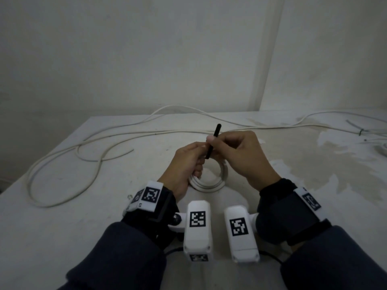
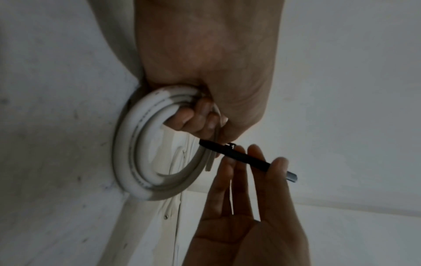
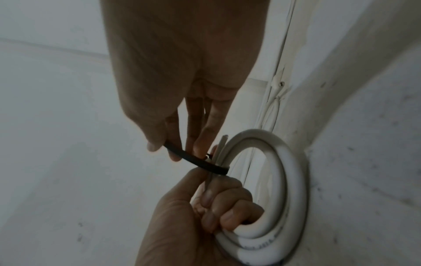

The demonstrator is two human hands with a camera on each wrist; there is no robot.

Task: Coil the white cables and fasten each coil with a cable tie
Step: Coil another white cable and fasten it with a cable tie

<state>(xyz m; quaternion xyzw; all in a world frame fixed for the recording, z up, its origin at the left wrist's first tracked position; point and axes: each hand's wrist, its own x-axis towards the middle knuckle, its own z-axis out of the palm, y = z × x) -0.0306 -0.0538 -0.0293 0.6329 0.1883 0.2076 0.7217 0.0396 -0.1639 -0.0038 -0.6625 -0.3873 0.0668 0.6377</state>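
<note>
A white cable coil (image 1: pixel 211 183) (image 2: pixel 141 154) (image 3: pixel 282 181) stands on edge on the table (image 1: pixel 83 216), gripped at its top by my left hand (image 1: pixel 186 164) (image 2: pixel 205 100) (image 3: pixel 200 221). A black cable tie (image 1: pixel 212 141) (image 2: pixel 241 157) (image 3: pixel 198 162) crosses the coil's top strands beside the left fingers. My right hand (image 1: pixel 236 153) (image 3: pixel 180 100) (image 2: pixel 248 207) pinches the tie's strap between thumb and fingers. The tie's free end points up and away in the head view.
A long loose white cable (image 1: pixel 88 147) snakes over the table's left and back. More cables run along the back edge to the right, where a tied bundle (image 1: pixel 372 132) lies. Walls stand close behind the table.
</note>
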